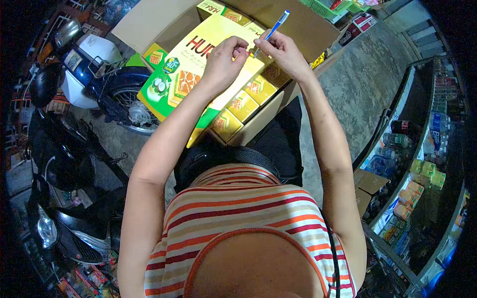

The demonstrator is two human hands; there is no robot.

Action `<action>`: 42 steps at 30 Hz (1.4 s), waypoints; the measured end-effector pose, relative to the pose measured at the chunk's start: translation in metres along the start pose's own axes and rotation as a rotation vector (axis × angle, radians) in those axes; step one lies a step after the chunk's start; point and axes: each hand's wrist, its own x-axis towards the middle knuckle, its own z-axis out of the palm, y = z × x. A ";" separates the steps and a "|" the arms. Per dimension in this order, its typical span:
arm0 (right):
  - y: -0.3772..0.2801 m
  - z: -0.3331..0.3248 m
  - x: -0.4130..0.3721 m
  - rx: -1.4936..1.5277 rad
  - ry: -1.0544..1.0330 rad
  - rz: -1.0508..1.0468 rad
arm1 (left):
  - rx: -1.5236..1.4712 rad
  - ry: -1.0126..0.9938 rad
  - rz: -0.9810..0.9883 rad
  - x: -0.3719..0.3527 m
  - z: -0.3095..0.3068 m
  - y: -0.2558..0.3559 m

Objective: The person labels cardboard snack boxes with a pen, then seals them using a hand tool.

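Observation:
My right hand (284, 55) is closed around a blue and white pen (280, 22), whose upper end sticks up past the fingers. Close beside it, my left hand (226, 60) rests over a large yellow and green snack box (171, 92) with red lettering. Its fingers are curled in a pinch near a small red and yellow spot, and what they hold is too small to name. The snack box lies tilted on an open cardboard carton (271, 113). Inside the carton sit several smaller yellow boxes (243, 105), partly covered by the large one.
Motorbikes stand at my left, one with a dark wheel (130, 102) near the carton. To my right runs a shelf (385, 218) of bottles and small packs. A green basket (323, 9) and a dark red box (358, 27) are beyond the carton.

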 end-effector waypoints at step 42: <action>-0.001 0.000 0.003 -0.044 -0.009 0.037 | 0.067 -0.190 -0.004 0.008 -0.012 0.004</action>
